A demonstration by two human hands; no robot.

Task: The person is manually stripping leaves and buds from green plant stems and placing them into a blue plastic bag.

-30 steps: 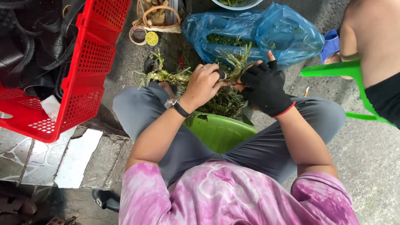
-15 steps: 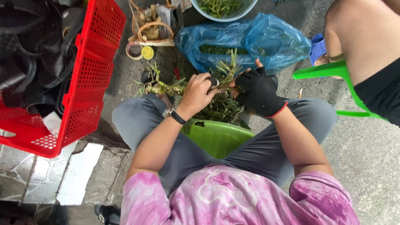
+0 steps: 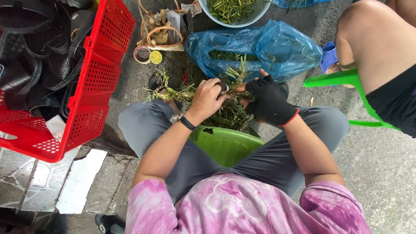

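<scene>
The red plastic crate (image 3: 93,93) occupies the 9 o'clock side of the view and holds black sandals (image 3: 41,52). A blue plastic bag (image 3: 268,45) lies at 12 o'clock on the concrete ground (image 3: 385,173), with cut greens visible inside its opening. A second person's bare leg (image 3: 381,47) fills the 2 o'clock corner, seated on a green plastic stool (image 3: 346,80). A green plastic stool seat (image 3: 225,143) shows at centre, between the wearer's grey-trousered knees. A pale bowl (image 3: 260,11) of green stems sits at the 12 o'clock edge, just above the bag. A small wicker basket (image 3: 162,32) stands at 11 o'clock, beside the crate, with two small round containers (image 3: 147,55) just below it.

The bunch of leafy green stems with roots (image 3: 229,108) lies at centre, just above the stool seat, and spreads toward 10 o'clock. The right hand (image 3: 268,102), in a black fingerless glove with a red cuff, is clenched around the bunch at its 3 o'clock side. The left hand (image 3: 207,99), bare with a black wrist strap, is closed on a small tool (image 3: 223,86) at the bunch's upper edge; its tip is too small to identify. Both hands meet over the bunch, almost touching.
</scene>
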